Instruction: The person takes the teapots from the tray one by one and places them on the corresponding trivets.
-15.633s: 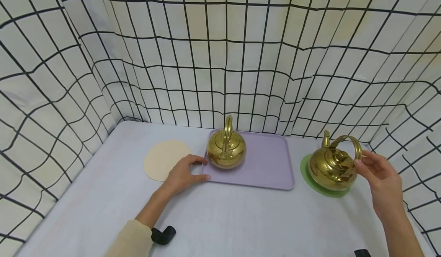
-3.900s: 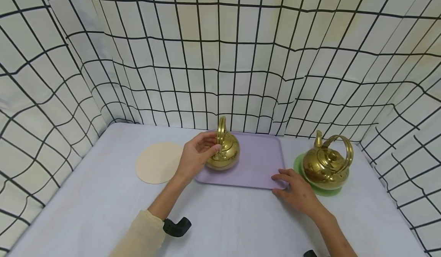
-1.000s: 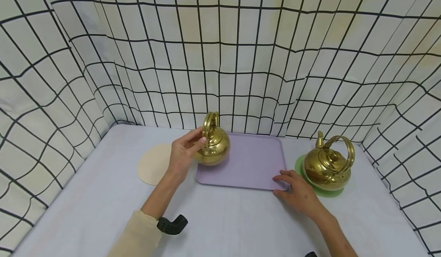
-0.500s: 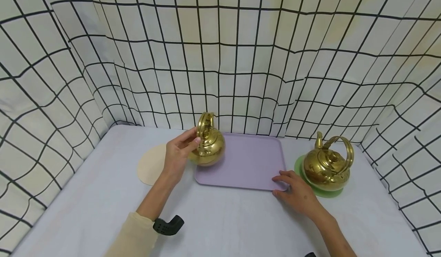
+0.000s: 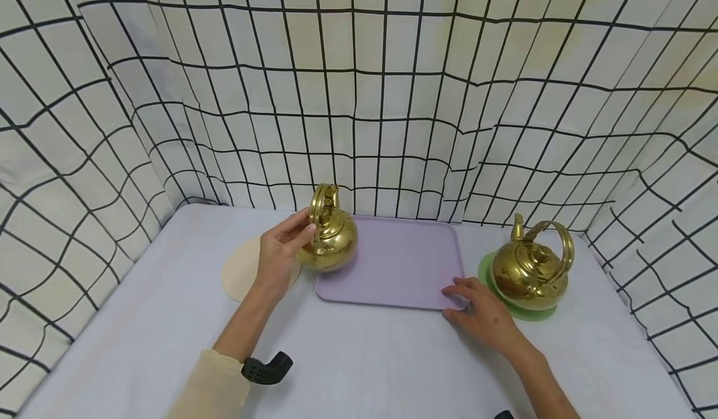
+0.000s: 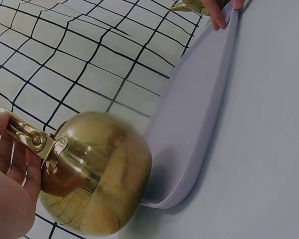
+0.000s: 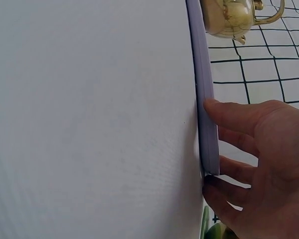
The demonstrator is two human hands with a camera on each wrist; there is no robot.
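Note:
My left hand [image 5: 276, 254] grips the top handle of a shiny brass kettle [image 5: 331, 244], thumb in front and fingers behind. The kettle tilts a little and overlaps the left edge of a lilac tray [image 5: 406, 260]. In the left wrist view the kettle's round body [image 6: 97, 174] hangs beside the tray's end, its shadow on the tray. My right hand [image 5: 483, 313] holds the tray's near right corner, thumb at the front edge and fingers around the corner. A second brass kettle [image 5: 530, 275] stands on a green round mat [image 5: 485, 270] to the right.
A cream round mat [image 5: 241, 270] lies left of the tray, partly behind my left hand and the held kettle. The white table [image 5: 370, 363] is enclosed at the back and sides by white walls with a black grid [image 5: 359, 120]. A black device [image 5: 267, 369] sits on my left wrist.
My right hand went from the right kettle's handle to the tray corner. My left hand left the tray edge, took the other kettle by its handle and carried it left, toward the cream mat.

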